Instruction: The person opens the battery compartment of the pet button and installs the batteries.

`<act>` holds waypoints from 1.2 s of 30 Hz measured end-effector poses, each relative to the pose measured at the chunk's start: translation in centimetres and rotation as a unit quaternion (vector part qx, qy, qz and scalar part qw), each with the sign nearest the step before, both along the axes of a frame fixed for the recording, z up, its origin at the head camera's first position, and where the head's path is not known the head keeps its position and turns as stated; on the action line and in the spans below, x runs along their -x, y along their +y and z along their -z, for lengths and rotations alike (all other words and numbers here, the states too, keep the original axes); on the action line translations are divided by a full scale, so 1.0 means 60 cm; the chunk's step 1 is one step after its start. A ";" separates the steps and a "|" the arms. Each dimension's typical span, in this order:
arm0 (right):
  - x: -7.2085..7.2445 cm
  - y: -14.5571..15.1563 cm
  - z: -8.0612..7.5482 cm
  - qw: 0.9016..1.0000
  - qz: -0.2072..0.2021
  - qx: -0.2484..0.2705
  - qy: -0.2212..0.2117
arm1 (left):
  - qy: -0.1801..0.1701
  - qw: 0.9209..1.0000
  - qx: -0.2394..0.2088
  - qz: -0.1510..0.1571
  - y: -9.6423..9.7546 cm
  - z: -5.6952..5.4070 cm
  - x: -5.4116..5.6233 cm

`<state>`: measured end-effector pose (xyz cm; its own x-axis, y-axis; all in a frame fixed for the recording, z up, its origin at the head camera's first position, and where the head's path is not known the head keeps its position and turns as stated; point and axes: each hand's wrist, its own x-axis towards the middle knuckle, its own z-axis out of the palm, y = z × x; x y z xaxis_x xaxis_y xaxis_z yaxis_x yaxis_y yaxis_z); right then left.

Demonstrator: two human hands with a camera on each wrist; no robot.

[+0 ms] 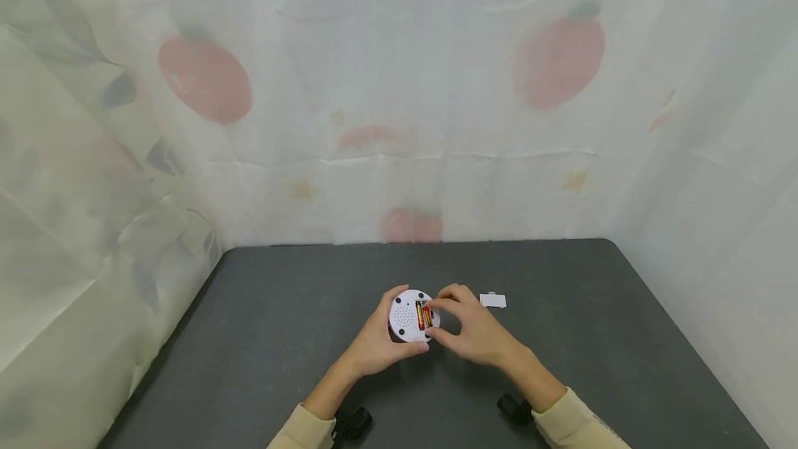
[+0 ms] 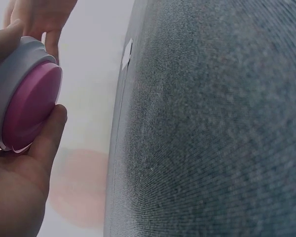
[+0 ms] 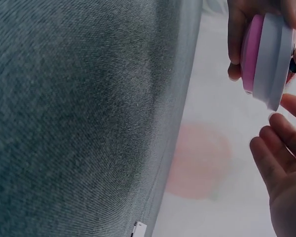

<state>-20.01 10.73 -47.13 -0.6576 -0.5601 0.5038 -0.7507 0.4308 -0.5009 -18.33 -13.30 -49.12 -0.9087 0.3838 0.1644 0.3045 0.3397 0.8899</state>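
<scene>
My left hand (image 1: 376, 344) grips a round white device (image 1: 403, 317) by its rim, thumb at the near side and fingers at the far side. Its underside faces up, with speaker holes, dark round feet and an uncovered battery compartment. A pink dome (image 2: 33, 106) forms the opposite face, seen in the left wrist view. Two red-and-black batteries (image 1: 420, 316) show at the compartment. My right hand (image 1: 475, 332) pinches the right-hand battery (image 1: 427, 317) by its ends between thumb and index finger. In the right wrist view a dark battery end (image 3: 293, 65) sticks out from the device.
A small white battery cover (image 1: 493, 301) lies on the dark grey table (image 1: 299, 310), beyond and right of my right hand. Black wrist straps (image 1: 355, 424) are on both wrists. Pale printed curtains (image 1: 386, 89) surround the table at the back and sides.
</scene>
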 end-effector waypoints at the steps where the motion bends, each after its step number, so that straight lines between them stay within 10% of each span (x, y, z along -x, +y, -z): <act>1: 0.000 0.000 0.000 1.000 0.000 -0.001 -0.009 | 0.001 1.000 0.001 0.000 0.000 0.000 0.000; 11: 0.005 -0.004 0.007 0.976 0.016 0.083 -0.202 | 0.003 1.000 -0.011 0.004 0.002 -0.006 0.000; 25: 0.008 -0.019 0.016 0.885 -0.039 0.204 -0.416 | 0.009 0.999 -0.036 0.009 0.005 -0.008 0.001; 36: 0.004 -0.035 0.024 0.885 -0.013 0.213 -0.414 | 0.002 1.000 -0.029 0.003 0.002 -0.003 0.002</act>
<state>-20.26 8.60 -48.57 -0.8898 -0.4557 0.0249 -0.0575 0.0578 -0.9967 -18.44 -13.18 -48.97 -0.9056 0.3793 0.1900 0.3098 0.2855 0.9069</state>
